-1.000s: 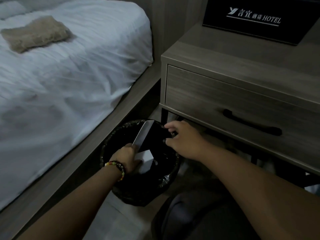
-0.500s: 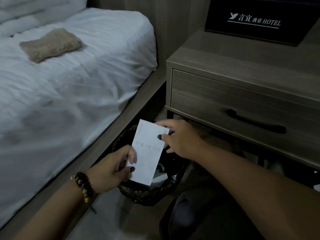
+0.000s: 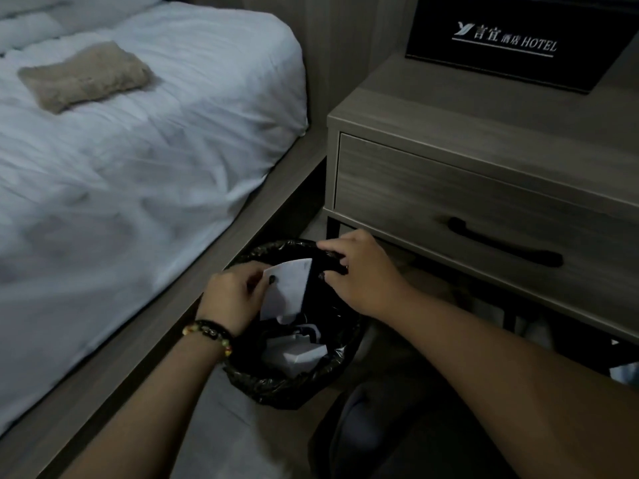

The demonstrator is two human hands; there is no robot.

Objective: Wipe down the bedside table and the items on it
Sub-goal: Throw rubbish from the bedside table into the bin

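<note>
A hotel bedroom is shown. A big bed with white sheets (image 3: 138, 150) is seen beside a grey wooden bedside table with one drawer (image 3: 484, 188). The word HOTEL is printed on a black box (image 3: 511, 39) on the table. A small bin lined with a black bag (image 3: 276, 385) is kept on the floor.

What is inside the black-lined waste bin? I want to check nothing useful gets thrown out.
In the black-lined waste bin: crumpled white paper. The left hand holds a white sheet over it; anything deeper is hidden.

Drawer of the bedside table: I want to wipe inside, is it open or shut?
Shut: the drawer front sits flush in the bedside table frame.
</note>
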